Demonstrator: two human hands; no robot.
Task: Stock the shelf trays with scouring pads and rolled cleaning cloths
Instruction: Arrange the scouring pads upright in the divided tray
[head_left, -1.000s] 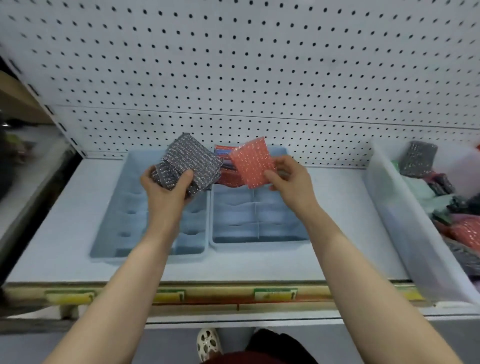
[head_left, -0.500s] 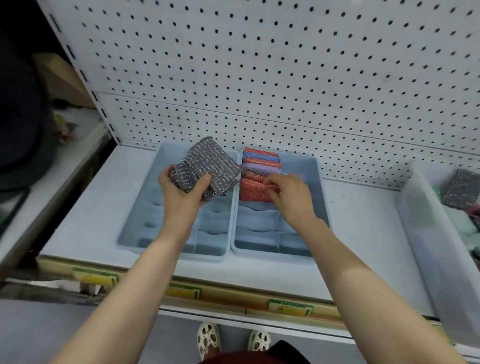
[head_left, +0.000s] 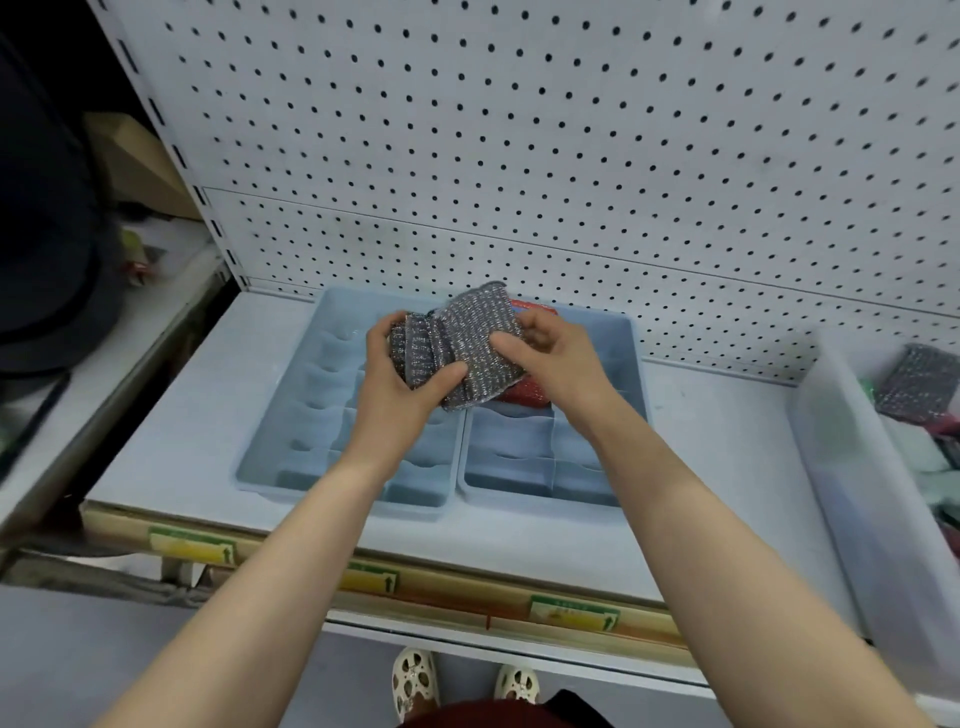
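Scouring pads, grey with a metallic fleck (head_left: 457, 348), were held as a small stack above the two blue divided trays, over the seam between the left tray (head_left: 291, 415) and the right tray (head_left: 631, 364). Left hand (head_left: 400, 384) gripped the stack from below and the near side, thumb laid across the front pad, fingers curled behind. Right hand (head_left: 550, 358) pinched the right edge of the topmost pad, thumb on its face, the other fingers tucked behind it.

Step in hand, as judged: peeling one grey pad off the stack to file it in the right tray. That tray already carried a row of pads at its back; a red pad (head_left: 524, 391) showed just under the stack, and a red edge (head_left: 535, 307) at the far end. Front compartments of both trays looked unfilled.

Next move likely called for separating the top pad cleanly without dragging its neighbour, then standing it on edge in the slot just in front of the red one.

Both forearms reached forward from below, wrists meeting over the trays, palms turned toward each other.

A clear bin (head_left: 852, 467) at the right held more pads, one grey pad (head_left: 919, 384) among them; rolled cloths could not be made out.
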